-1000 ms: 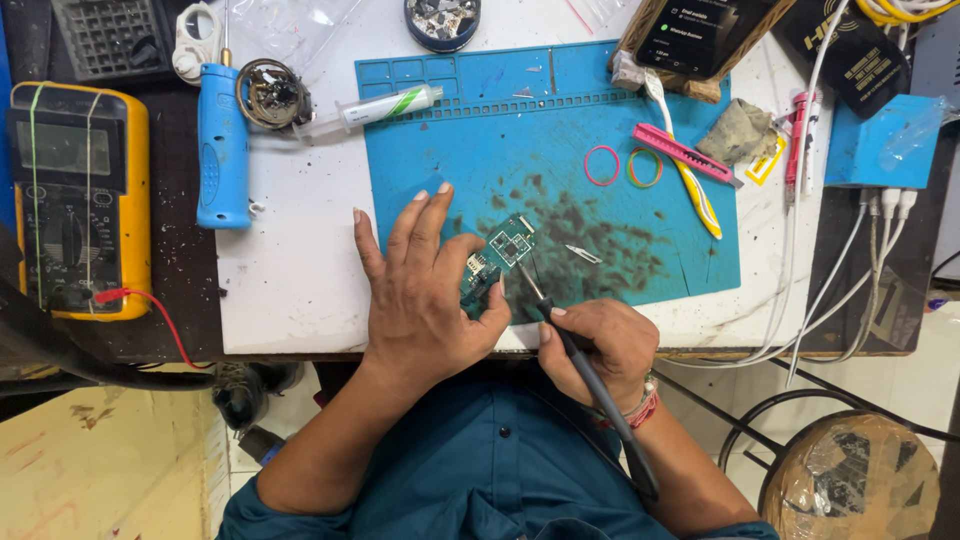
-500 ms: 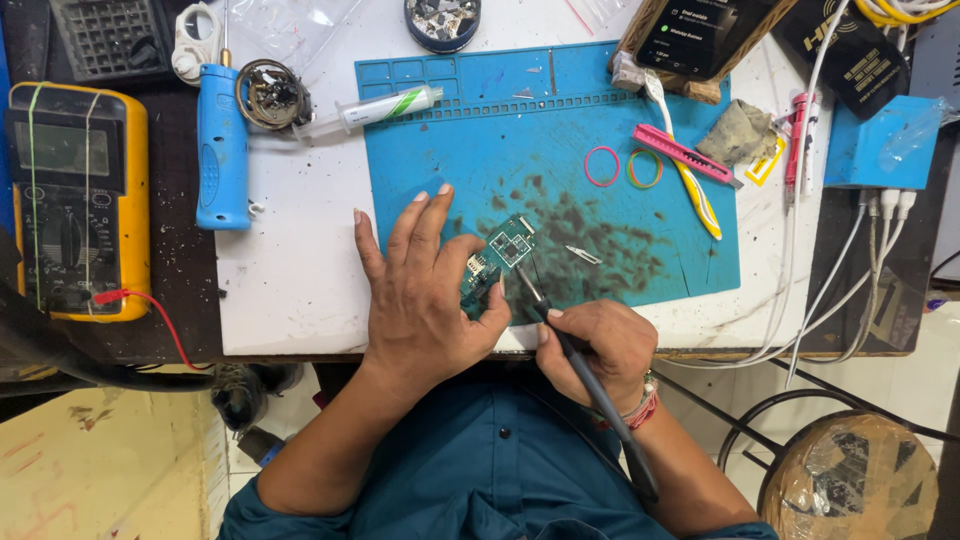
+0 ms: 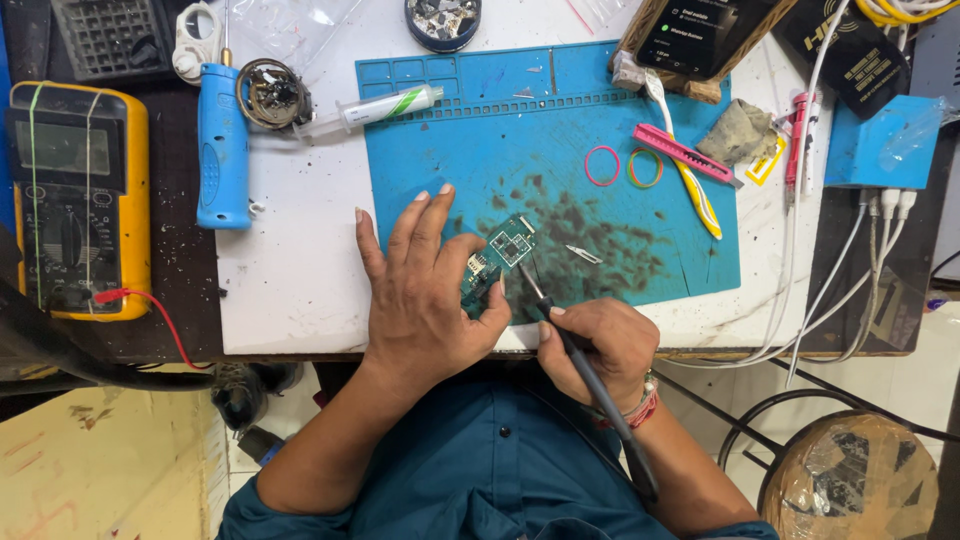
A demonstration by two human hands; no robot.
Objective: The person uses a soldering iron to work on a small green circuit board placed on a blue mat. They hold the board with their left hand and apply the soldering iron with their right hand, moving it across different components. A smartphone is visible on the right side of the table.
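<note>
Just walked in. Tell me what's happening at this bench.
A person is working on a small green circuit board lying on a stained blue work mat. The left hand lies flat, pinning the board down. The right hand grips a dark soldering iron like a pen, its tip at the board's edge. A yellow multimeter sits off to the left.

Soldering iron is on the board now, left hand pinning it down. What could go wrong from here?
1. The left hand pins the small green circuit board right beside the soldering iron tip: a slip could burn the fingers.
2. The board sits near the table edge, so a push might slide it off.
3. Loose tweezers lie close to the board; the right hand may knock them.
</note>
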